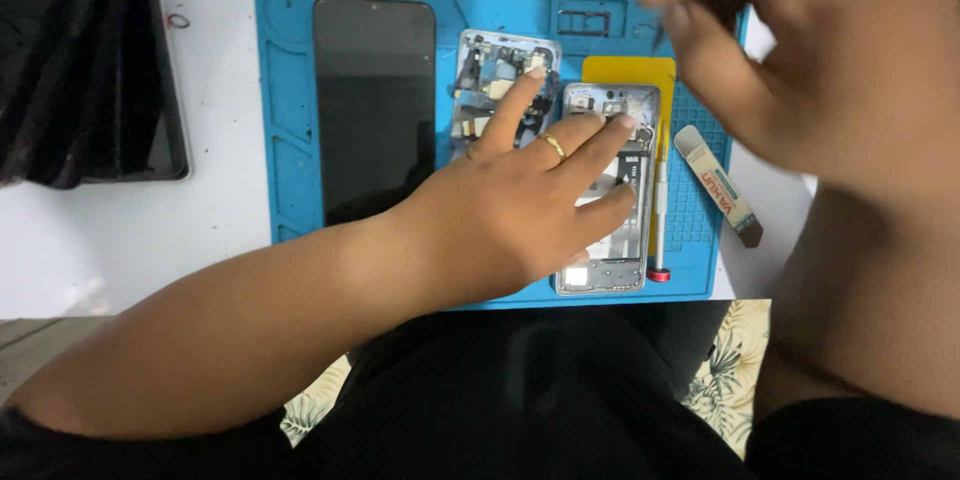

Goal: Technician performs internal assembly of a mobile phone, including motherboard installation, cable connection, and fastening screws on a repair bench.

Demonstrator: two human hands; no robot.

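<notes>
On the blue mat (290,140), right of the black screen (375,105), keep the left hand (520,205) spread flat on the opened phone (612,190); right hand (800,50) pinched, contents indiscernible.

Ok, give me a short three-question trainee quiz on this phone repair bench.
1. True or false: the left hand rests on the opened phone body on the blue mat.
2. Which lies at the mat's left side? A) the black screen panel B) a yellow card C) a screwdriver
3. Fill in: the thin screwdriver beside the opened phone has a ___ cap at its near end.

Key
1. True; its fingers spread over it.
2. A. The yellow card and screwdriver are toward the right, under the raised right hand.
3. Red.
</notes>
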